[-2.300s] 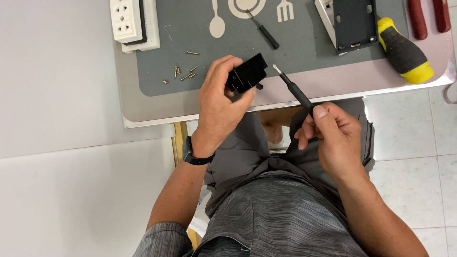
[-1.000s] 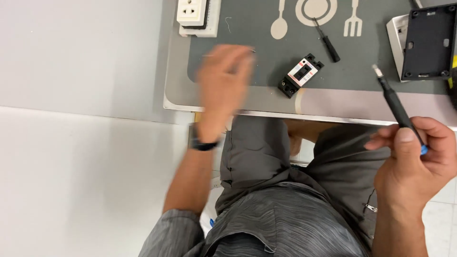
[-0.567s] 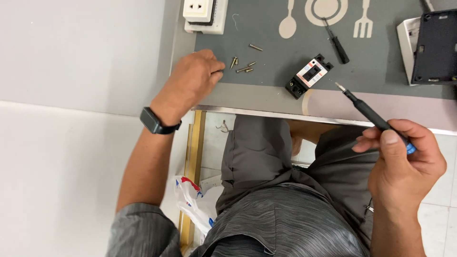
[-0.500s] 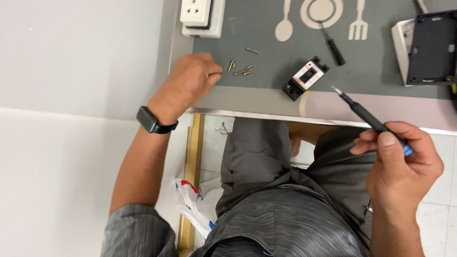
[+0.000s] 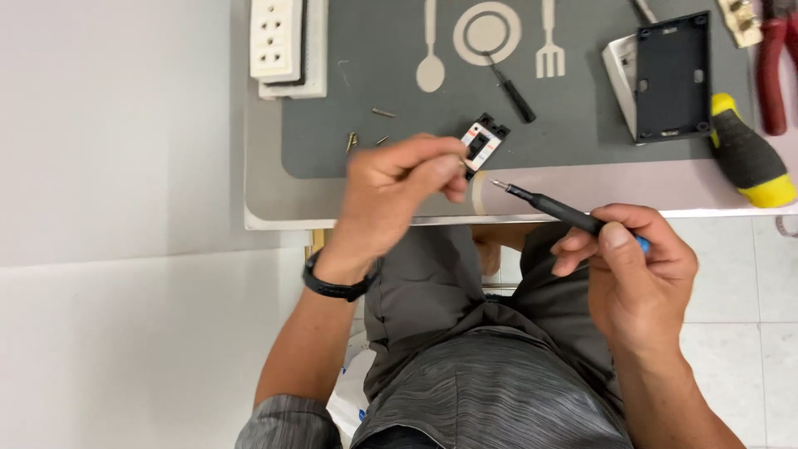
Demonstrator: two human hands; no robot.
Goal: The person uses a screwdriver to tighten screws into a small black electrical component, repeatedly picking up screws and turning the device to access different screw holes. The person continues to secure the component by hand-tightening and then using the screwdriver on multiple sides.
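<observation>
left hand [image 5: 397, 189] pinched, right hand [image 5: 636, 270] gripping

A small rectangular label [image 5: 480, 143], white with a red patch and a dark centre, is showing on the face of a little black component [image 5: 485, 141] lying on the grey mat [image 5: 582, 133], at about twelve o'clock of centre.

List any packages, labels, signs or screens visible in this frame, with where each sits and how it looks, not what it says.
Label on the small black component: on the grey mat, just beyond the left hand; a small white rectangle with red marks.
Cutlery pictograms: printed on the grey mat at the far edge; pale spoon, round plate and fork outlines.
Plastic bag: on the floor beside the person's leg; white with blue print, mostly hidden.
No screens in view.
</observation>
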